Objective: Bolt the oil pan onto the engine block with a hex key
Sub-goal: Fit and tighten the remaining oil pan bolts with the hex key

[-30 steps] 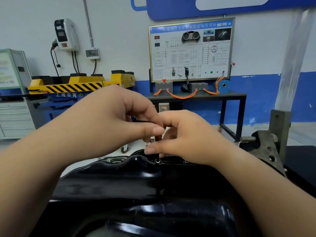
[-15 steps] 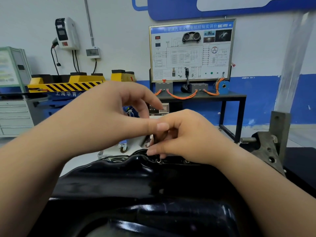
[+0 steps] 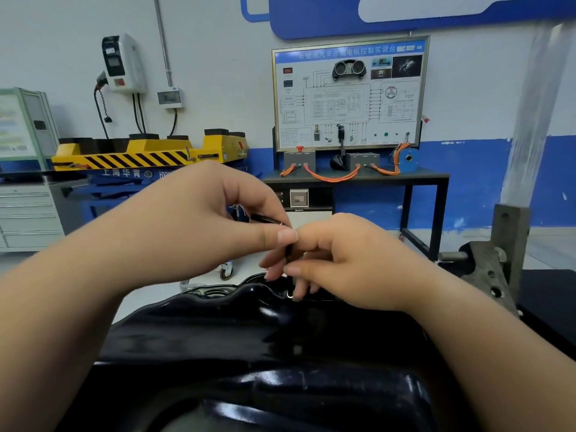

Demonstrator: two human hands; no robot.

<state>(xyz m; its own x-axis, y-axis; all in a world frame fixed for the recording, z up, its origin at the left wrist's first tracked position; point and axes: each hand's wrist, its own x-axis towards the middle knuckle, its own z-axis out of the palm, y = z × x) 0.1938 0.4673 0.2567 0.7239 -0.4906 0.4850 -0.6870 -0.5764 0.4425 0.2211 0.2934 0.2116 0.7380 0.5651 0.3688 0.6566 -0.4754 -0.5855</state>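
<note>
A glossy black oil pan (image 3: 249,338) fills the lower middle of the head view. At its far rim sits a small bolt head (image 3: 290,295). A thin black hex key (image 3: 265,218) stands over that bolt, its short arm pointing left. My left hand (image 3: 199,219) pinches the key's upper bend between thumb and forefinger. My right hand (image 3: 339,260) holds the key's vertical shank, fingertips down near the bolt. The engine block under the pan is hidden.
A grey metal engine-stand bracket (image 3: 495,263) rises at the right, close to my right forearm. Behind the pan are a black table with a training board (image 3: 349,92), a yellow striped lift (image 3: 140,154) and grey drawers (image 3: 28,216) at the left.
My left fingers opened off the key half a second ago and now pinch its short arm again. The right hand stays at the bolt.
</note>
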